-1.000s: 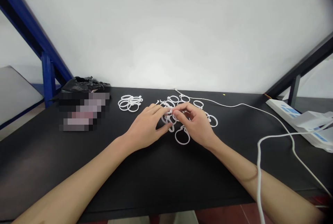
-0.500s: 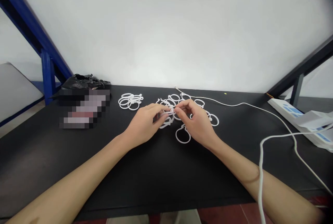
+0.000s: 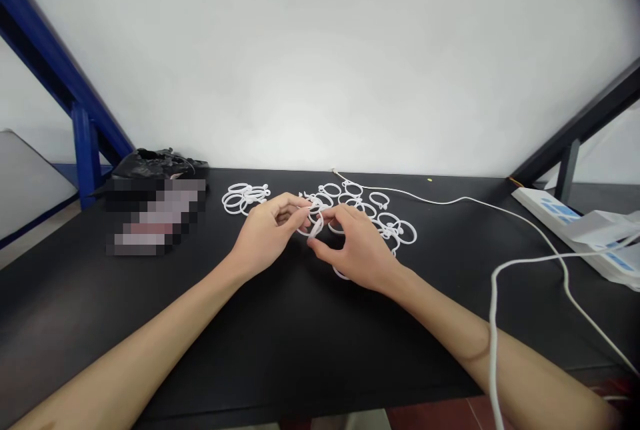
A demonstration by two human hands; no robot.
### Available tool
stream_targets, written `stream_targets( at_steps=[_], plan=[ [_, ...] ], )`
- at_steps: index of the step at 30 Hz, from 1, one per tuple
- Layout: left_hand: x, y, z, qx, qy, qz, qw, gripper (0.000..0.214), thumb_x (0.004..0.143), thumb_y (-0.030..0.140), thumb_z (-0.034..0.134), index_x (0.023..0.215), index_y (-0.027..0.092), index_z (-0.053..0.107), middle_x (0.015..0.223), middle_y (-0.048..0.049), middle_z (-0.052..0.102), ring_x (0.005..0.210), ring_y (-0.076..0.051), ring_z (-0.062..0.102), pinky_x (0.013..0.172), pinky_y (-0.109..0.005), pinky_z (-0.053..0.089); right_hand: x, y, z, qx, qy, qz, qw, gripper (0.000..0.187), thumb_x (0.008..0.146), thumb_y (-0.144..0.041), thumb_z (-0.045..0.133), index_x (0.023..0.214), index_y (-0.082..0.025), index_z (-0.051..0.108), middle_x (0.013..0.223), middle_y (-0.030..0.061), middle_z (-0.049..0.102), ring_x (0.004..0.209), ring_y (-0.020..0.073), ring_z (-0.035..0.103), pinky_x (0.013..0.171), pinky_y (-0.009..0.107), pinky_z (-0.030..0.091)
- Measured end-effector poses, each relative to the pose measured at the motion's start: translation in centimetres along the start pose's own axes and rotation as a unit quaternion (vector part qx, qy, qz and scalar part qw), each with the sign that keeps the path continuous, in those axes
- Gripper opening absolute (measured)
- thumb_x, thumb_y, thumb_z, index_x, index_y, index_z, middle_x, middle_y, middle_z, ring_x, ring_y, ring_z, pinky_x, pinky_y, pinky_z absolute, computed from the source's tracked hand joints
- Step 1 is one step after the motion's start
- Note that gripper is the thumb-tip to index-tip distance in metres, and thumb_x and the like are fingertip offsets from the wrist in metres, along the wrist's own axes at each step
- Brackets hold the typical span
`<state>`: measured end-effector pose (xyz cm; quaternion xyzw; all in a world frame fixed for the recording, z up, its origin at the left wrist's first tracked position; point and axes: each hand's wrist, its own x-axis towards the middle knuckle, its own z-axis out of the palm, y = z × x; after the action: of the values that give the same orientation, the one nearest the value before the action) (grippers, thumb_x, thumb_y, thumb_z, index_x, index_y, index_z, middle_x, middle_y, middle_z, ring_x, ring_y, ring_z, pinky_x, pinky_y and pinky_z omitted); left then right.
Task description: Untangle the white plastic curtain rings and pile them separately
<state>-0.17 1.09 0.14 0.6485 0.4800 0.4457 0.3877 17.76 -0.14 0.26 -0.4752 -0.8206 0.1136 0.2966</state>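
My left hand [image 3: 267,237] and my right hand [image 3: 357,250] meet over a black table [image 3: 280,343], both pinched on one white plastic ring [image 3: 315,225] held between them just above the surface. Behind and to the right of my fingers lies a loose scatter of white rings [image 3: 373,207]. A smaller bunch of joined white rings [image 3: 243,198] lies to the left of my left hand. Part of another ring shows under my right palm.
A white cable [image 3: 500,263] runs from the table's back across the right side and over my right forearm. A black bag [image 3: 155,162] and a blurred patch sit at the back left. White packets [image 3: 585,230] lie at the right. Blue frame posts stand at the left.
Both hands have drawn slightly nearer and leftward, lifting one ring out of the scatter. My right hand now covers the ring that lay in front of it.
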Motion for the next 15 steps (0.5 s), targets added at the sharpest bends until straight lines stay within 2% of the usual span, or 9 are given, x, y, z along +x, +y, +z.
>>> stream_targets(
  at_steps=[4,7,12,15],
  plan=[
    [0.06,-0.24,-0.14,0.109,0.014,0.029,0.994,0.019,0.091,0.038,0.056,0.094,0.022,0.065,0.069,0.0033,0.066,0.064,-0.013,0.061,0.061,-0.024,0.047,-0.15,0.34,-0.4,0.042,0.001,-0.012,0.999,0.029,0.079,-0.026,0.067,0.104,-0.02,0.056,0.097,0.0037,0.062,0.095,0.0199,0.059,0.088,0.037,0.048],
    [0.03,-0.54,-0.15,0.215,0.027,0.105,0.971,0.016,0.093,0.032,0.053,0.094,0.022,0.065,0.065,0.0042,0.062,0.058,-0.012,0.055,0.057,-0.023,0.042,-0.24,0.34,-0.55,0.104,-0.014,-0.027,0.994,0.031,0.078,-0.024,0.067,0.106,-0.021,0.056,0.099,0.0027,0.062,0.094,0.0179,0.061,0.086,0.034,0.05],
    [-0.06,-0.91,-0.53,0.31,0.071,0.245,0.916,0.02,0.098,0.026,0.047,0.105,0.022,0.065,0.09,-0.0008,0.069,0.076,-0.014,0.061,0.07,-0.026,0.044,-0.25,-0.22,-0.82,0.258,-0.032,0.003,0.965,0.026,0.08,-0.022,0.065,0.105,-0.021,0.058,0.1,0.0026,0.066,0.093,0.016,0.065,0.091,0.035,0.051],
    [-0.1,-0.85,-0.91,0.328,0.055,0.296,0.895,0.024,0.099,0.023,0.043,0.107,0.022,0.066,0.086,-0.0015,0.065,0.076,-0.014,0.059,0.071,-0.026,0.044,-0.18,-0.29,-0.81,0.303,-0.034,0.019,0.952,0.022,0.08,-0.022,0.064,0.101,-0.02,0.06,0.098,0.0038,0.066,0.093,0.0168,0.065,0.091,0.036,0.051]
  ],
)
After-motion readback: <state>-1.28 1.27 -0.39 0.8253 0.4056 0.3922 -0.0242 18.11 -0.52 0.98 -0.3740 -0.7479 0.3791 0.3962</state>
